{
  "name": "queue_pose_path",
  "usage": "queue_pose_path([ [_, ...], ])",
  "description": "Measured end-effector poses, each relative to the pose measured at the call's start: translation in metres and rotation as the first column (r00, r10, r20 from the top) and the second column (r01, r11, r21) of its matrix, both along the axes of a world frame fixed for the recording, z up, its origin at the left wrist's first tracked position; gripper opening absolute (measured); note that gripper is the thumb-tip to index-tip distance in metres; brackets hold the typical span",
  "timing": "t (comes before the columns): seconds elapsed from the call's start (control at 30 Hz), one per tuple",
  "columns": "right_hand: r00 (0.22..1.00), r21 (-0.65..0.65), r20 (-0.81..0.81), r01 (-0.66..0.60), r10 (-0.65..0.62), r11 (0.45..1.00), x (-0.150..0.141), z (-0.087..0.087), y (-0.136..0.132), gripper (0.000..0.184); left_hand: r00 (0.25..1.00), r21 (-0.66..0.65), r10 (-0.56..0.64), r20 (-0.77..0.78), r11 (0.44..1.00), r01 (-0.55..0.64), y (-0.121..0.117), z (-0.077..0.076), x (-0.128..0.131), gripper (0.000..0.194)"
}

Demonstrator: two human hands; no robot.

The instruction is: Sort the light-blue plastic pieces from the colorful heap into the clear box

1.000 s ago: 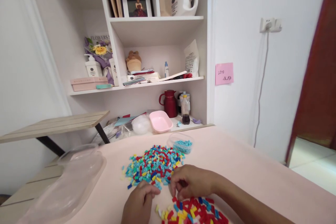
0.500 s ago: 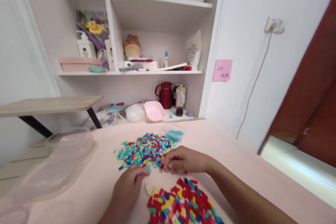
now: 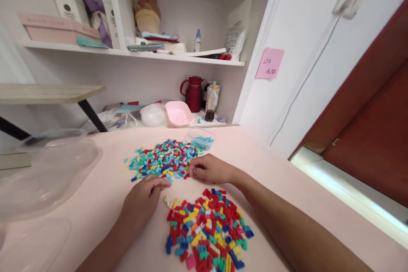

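1. far heap of small, loose, mixed-colour plastic bricks (mostly light blue, with red, green and yellow) (image 3: pixel 165 155), mid-desk on the pale pink, smooth desk (image 3: pixel 255 148).
2. nearer spread of red, yellow, blue and green studded plastic bricks (image 3: pixel 207 229), between the forearms.
3. left hand (image 3: pixel 145 193) at the heap's near edge, fingers loosely curled; cannot tell whether they grasp or merely touch a brick.
4. right hand (image 3: pixel 208 169) at the heap's near right edge, fingers bent inward; any brick between them is hidden, so cannot tell.
5. clear plastic tub (image 3: pixel 199 130) just behind the heap, light-blue bricks (image 3: pixel 204 140) inside.
6. handling, my judgement: bricks very light, stiff, hardly fragile, a little slick; easily scattered if swept. best hold: fingertip pinch across the long flat sides, clear of neighbours.
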State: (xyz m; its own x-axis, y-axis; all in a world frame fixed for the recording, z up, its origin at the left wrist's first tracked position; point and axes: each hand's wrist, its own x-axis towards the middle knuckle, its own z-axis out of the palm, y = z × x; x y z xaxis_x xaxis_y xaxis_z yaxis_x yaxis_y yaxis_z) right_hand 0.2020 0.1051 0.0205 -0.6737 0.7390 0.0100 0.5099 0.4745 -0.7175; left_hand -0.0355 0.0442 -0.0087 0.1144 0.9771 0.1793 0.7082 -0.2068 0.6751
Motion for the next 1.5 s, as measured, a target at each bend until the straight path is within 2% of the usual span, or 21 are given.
queue_pose_path([
  [0.23,0.999,0.037,0.045,-0.003,0.001,0.999,-0.001,0.000,0.001,0.022,1.000,-0.023,0.004,0.007,1.000,-0.004,-0.002,0.002,0.002,0.037],
  [0.3,1.000,-0.013,0.014,0.018,-0.017,1.000,-0.001,-0.003,0.002,0.021,1.000,-0.027,0.004,0.005,1.000,-0.004,-0.001,0.001,0.002,0.037],
  [0.43,0.988,-0.153,-0.038,0.142,-0.150,0.978,0.000,-0.009,0.004,0.023,1.000,-0.019,0.002,0.003,1.000,-0.002,0.001,-0.001,0.001,0.037],
  [0.5,0.985,-0.095,-0.039,0.164,-0.168,0.982,-0.002,-0.011,0.005,0.022,1.000,-0.022,0.005,0.003,1.000,-0.005,0.001,-0.001,0.000,0.037],
  [0.6,0.994,0.021,-0.039,0.106,-0.105,0.994,-0.004,-0.011,0.006,0.021,1.000,-0.030,0.007,-0.008,1.000,-0.008,0.001,-0.001,0.000,0.037],
  [0.73,0.997,-0.023,-0.003,0.078,-0.078,0.997,-0.004,-0.009,0.006,0.024,1.000,-0.021,0.014,-0.014,1.000,-0.015,0.001,-0.003,0.000,0.037],
  [0.83,0.996,0.018,0.000,0.089,-0.089,0.996,-0.003,-0.009,0.007,0.026,1.000,-0.009,0.021,-0.019,1.000,-0.021,0.003,-0.003,0.000,0.037],
  [1.13,0.979,0.042,0.014,-0.203,0.202,0.978,0.000,-0.002,0.006,0.030,1.000,-0.023,0.024,-0.019,0.999,-0.024,0.000,0.001,0.001,0.037],
  [1.2,0.961,-0.001,0.001,-0.276,0.276,0.961,0.002,0.001,0.006,0.027,1.000,-0.020,0.021,-0.013,1.000,-0.021,0.000,0.001,0.000,0.037],
  [1.27,0.946,-0.100,-0.046,-0.324,0.321,0.941,0.007,0.005,0.007,0.024,1.000,-0.017,0.015,-0.009,1.000,-0.015,0.001,0.000,-0.001,0.036],
  [1.33,0.959,-0.223,-0.130,-0.274,0.250,0.936,0.015,0.009,0.011,0.024,1.000,-0.006,0.009,-0.011,1.000,-0.009,0.004,-0.002,-0.003,0.035],
  [1.4,0.973,-0.321,-0.211,-0.161,0.095,0.933,0.027,0.011,0.016,0.025,1.000,0.014,0.006,-0.026,1.000,-0.006,0.007,-0.004,-0.005,0.033],
  [1.5,0.967,-0.402,-0.247,-0.052,-0.054,0.914,0.049,0.011,0.026,0.024,0.999,0.000,0.009,-0.041,1.000,-0.009,0.011,-0.006,-0.007,0.033],
])
